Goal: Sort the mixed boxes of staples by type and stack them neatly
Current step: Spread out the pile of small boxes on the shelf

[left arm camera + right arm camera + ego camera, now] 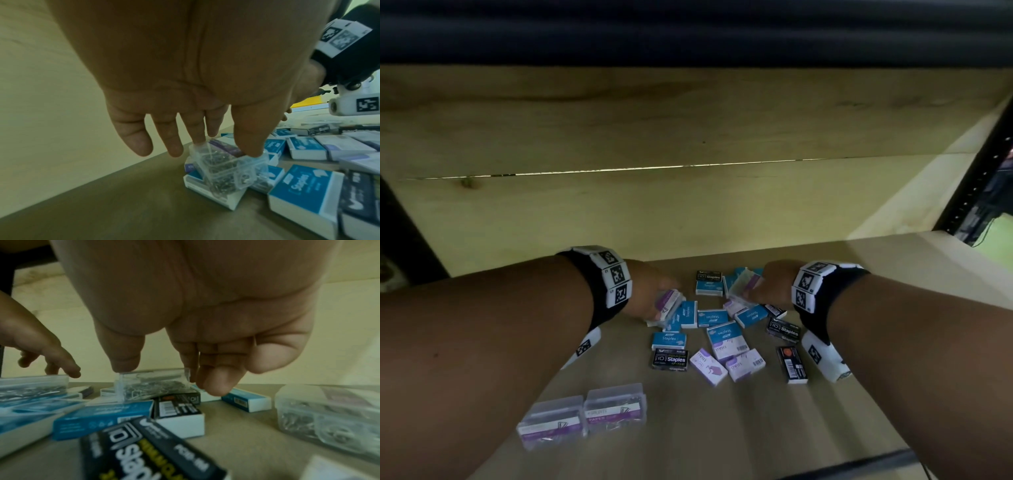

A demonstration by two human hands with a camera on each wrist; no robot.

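Note:
Blue (669,340), black (670,358) and white-purple (708,366) staple boxes lie mixed on the brown shelf (722,428). At the pile's left edge my left hand (658,297) pinches a clear plastic box of clips (224,172) between thumb and fingers; that box rests tilted on a blue box (222,197). My right hand (761,287) reaches into the far right of the pile. Its thumb and forefinger pinch a second clear box of clips (152,384) by the top edge, above a black box (179,407).
Two more clear purple-labelled boxes (585,416) stand side by side near the front left of the shelf. A pale wooden back wall (688,205) rises just behind the pile. Another clear box (329,415) lies to the right of my right hand.

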